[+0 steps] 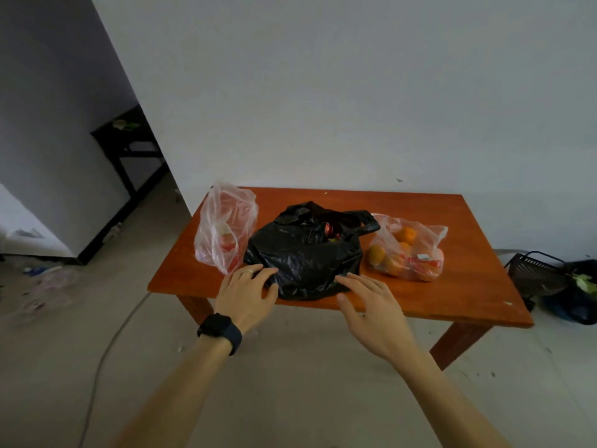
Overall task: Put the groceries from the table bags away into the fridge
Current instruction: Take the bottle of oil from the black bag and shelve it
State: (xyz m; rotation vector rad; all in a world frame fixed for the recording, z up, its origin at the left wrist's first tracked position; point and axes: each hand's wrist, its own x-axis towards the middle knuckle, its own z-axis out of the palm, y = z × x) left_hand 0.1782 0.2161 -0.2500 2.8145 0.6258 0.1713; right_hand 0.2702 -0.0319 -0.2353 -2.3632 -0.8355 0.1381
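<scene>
My left hand (247, 294) and right hand (376, 308), fingers straight and spread, flank the black bag (303, 253) near the table's (468, 253) front edge. A clear bag (226, 227) stands left of it, and a bag of oranges (407, 250) lies right.

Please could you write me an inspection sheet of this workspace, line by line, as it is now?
Surface: wooden table, orange-brown, against the white wall.
Job's things: left clear bag, upright, red items inside; black bag, middle, mouth open; right clear bag, lying, oranges inside.
Clutter: black basket and litter on the floor.
Grippers: left hand, fingers resting on the black bag; right hand open beside it, contact unclear.
Cables: grey cable across the floor.
Surroundings: dark side table in the passage at left.
</scene>
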